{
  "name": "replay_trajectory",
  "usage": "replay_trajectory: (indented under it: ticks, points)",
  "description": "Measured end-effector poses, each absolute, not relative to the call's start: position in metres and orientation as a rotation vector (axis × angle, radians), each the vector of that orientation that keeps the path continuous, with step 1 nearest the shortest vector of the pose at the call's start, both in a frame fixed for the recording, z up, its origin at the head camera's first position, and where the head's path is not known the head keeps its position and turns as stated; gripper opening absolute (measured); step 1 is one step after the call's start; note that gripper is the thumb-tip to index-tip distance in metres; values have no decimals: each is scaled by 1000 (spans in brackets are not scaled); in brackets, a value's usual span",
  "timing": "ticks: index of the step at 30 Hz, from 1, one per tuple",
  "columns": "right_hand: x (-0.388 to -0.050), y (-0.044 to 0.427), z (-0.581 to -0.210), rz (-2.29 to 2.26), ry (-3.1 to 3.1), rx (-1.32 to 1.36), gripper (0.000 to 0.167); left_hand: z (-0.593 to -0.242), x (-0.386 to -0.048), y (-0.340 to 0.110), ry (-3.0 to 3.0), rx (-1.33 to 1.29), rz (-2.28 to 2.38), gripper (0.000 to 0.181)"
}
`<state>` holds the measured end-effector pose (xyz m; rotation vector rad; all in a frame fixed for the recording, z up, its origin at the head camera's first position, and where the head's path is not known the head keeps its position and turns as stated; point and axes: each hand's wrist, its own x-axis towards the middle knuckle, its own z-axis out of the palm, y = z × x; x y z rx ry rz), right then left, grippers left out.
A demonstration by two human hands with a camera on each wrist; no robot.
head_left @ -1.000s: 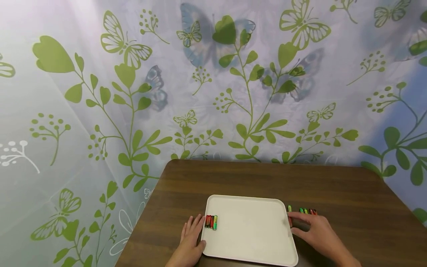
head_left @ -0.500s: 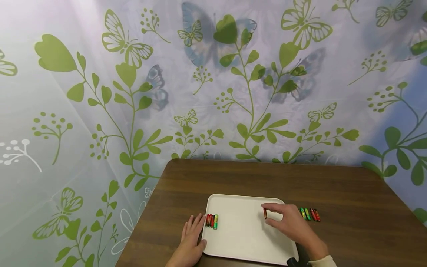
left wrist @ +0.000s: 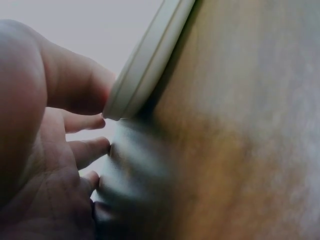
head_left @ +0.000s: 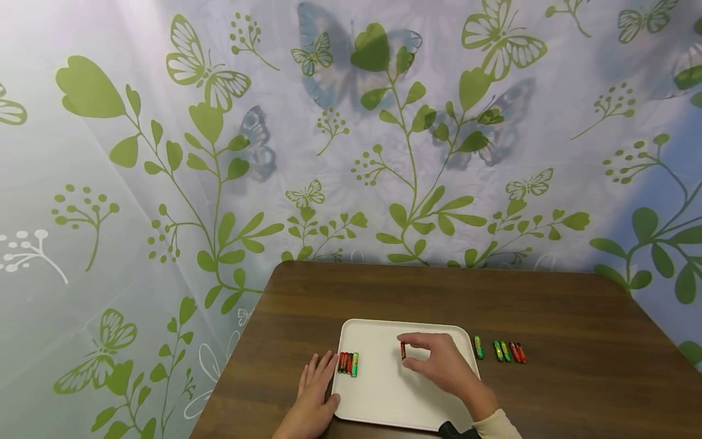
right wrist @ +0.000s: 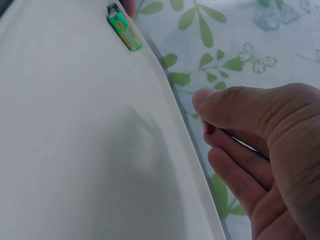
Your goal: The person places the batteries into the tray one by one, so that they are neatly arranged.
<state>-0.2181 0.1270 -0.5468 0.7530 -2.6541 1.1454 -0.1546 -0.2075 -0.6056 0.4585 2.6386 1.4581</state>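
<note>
My right hand [head_left: 441, 361] pinches a dark red battery [head_left: 403, 351] upright between thumb and fingertips, above the middle of the white tray [head_left: 384, 402]. In the right wrist view only a red bit of that battery [right wrist: 209, 128] shows past the thumb. Beside the tray's left edge my left hand [head_left: 312, 396] lies with fingers extended. Its thumb touches the rim [left wrist: 145, 60] in the left wrist view. Inside the tray's left side, several batteries stand in a row, red and black ones [head_left: 345, 363] with a green one [head_left: 354, 364] at the right end.
Right of the tray, a lone green battery [head_left: 479, 347], two green batteries [head_left: 501, 351] and two red batteries [head_left: 518, 352] lie on the brown wooden table [head_left: 439, 292]. A butterfly-and-leaf patterned curtain [head_left: 340, 201] hangs behind the table.
From the tray's right edge, my right hand has taken the red battery and carried it left over the tray. The green battery beside it stays behind. My left hand has not moved.
</note>
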Motion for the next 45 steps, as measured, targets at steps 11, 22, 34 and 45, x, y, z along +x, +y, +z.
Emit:
replay_trajectory:
  ticks: [11, 22, 34, 45]
  points:
    - [-218, 86, -553, 1327, -2657, 835, 41, -584, -149, -201, 2654, 421, 1402, 76]
    - [-214, 50, -560, 1292, -2611, 844, 41, -592, -151, -203, 2666, 430, 1429, 78]
    - [-217, 36, -568, 1193, -2657, 897, 43, -596, -156, -206, 2683, 422, 1389, 75]
    - [-212, 29, -564, 928, -2672, 935, 42, -599, -155, -206, 2685, 430, 1373, 75]
